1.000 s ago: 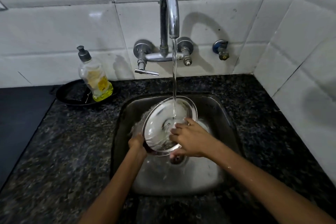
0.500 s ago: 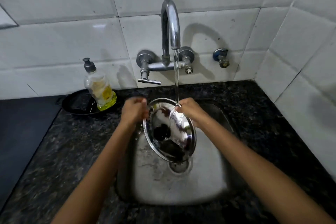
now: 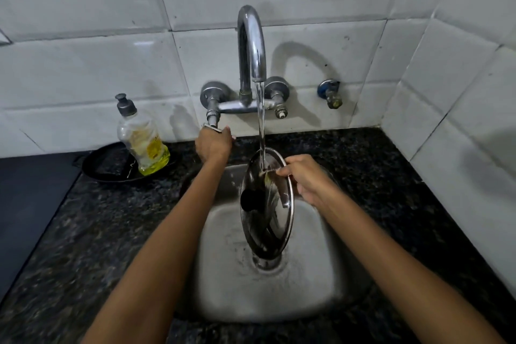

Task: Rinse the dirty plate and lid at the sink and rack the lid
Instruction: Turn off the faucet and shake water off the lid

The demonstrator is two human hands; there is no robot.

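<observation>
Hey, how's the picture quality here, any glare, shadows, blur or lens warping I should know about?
Head view: dim light overall; the tap casts a hard arched shadow on the tiles; glare streaks the lid; wide-angle bending curves the tile lines; the forearms and countertop smear toward the bottom edge.

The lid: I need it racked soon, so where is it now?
In the head view, the lid hangs on edge over the sink, right of centre under the tap's stream, held by the right hand.

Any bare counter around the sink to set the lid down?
Right counter, between sink and tiled wall, is bare. Front-left counter is bare too. Back left is crowded: soap bottle in a black pan. The lid hangs in the right hand.
</observation>
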